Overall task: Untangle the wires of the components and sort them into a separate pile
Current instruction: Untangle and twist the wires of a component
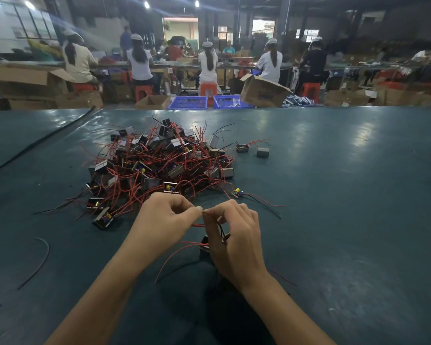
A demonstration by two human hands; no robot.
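Red thin wire (197, 225) pinched by left hand (163, 220) and right hand (235, 237); boxy dark component (205, 249) beneath; bristly tangled pile (159, 165) beyond.

A dark teal surface (334, 170) fills the near view, with a black strip (47, 138), possibly a cable, lying across its far left. Just beyond its far edge stand two blue crates (187, 102) and open cardboard boxes (263, 92). Workers (207, 63) in white caps sit on red stools (143, 92), backs turned.
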